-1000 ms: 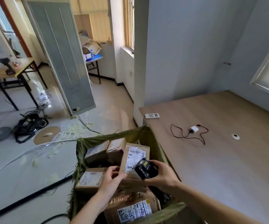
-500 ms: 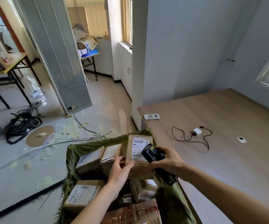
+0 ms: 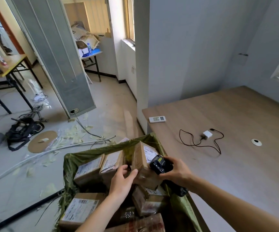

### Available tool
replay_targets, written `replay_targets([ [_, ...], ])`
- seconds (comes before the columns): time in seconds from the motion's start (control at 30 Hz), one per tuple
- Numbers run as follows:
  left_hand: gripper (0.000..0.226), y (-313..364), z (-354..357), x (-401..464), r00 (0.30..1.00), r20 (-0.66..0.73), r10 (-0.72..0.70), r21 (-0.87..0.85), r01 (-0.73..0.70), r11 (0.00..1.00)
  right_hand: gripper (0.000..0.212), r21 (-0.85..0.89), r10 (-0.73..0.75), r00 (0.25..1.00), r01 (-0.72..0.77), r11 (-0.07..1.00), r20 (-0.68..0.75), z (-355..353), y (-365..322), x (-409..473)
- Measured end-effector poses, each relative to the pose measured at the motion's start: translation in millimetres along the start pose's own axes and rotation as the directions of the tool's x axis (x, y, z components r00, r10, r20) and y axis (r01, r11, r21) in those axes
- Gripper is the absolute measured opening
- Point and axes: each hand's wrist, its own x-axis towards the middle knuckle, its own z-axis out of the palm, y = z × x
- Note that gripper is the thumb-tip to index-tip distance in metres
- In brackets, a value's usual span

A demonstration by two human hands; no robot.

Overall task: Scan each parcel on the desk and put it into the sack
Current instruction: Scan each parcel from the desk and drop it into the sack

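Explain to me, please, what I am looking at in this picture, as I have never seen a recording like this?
There is no machine here: a person wears a camera on the head, so the single view looks forward and down at their own two hands. The left hand grips a cardboard parcel over an open green sack already full of other parcels. The right hand holds a black scanner against that parcel's label. To the right is the wooden desk; on it lie a white remote and a white charger with a black cable. No parcels show on the desk.
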Motion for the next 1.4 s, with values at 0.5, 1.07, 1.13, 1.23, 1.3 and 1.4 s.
replay_targets([
  [0.5,0.046,38.3,-24.0,-59.3,0.967,0.098,0.237,-0.006,-0.238,0.971,0.084,0.005,0.002,0.972,-0.001,1.000,-0.235,-41.7,-13.7,-117.8],
  [1.07,0.078,174.4,66.6,-336.2,0.568,0.610,0.553,-0.191,-0.572,0.798,0.059,0.064,0.219,0.639,-0.257,0.964,-0.737,-134.3,15.4,-521.8],
  [1.13,0.074,188.4,90.9,-381.5,0.505,0.648,0.571,-0.217,-0.597,0.773,0.064,0.098,0.252,0.568,-0.287,0.953,-0.783,-143.6,30.7,-578.4],
  [1.23,0.065,203.5,132.3,-452.0,0.397,0.700,0.594,-0.249,-0.643,0.724,0.072,0.140,0.303,0.472,-0.349,0.927,-0.828,-153.9,60.1,-666.1],
  [1.3,0.062,208.1,161.7,-501.5,0.329,0.728,0.602,-0.271,-0.668,0.693,0.077,0.178,0.342,0.407,-0.389,0.904,-0.847,-156.9,82.4,-725.4],
  [1.4,0.058,204.4,209.3,-576.3,0.242,0.764,0.599,-0.282,-0.710,0.646,0.076,0.269,0.418,0.302,-0.430,0.862,-0.856,-155.5,118.1,-813.7],
])
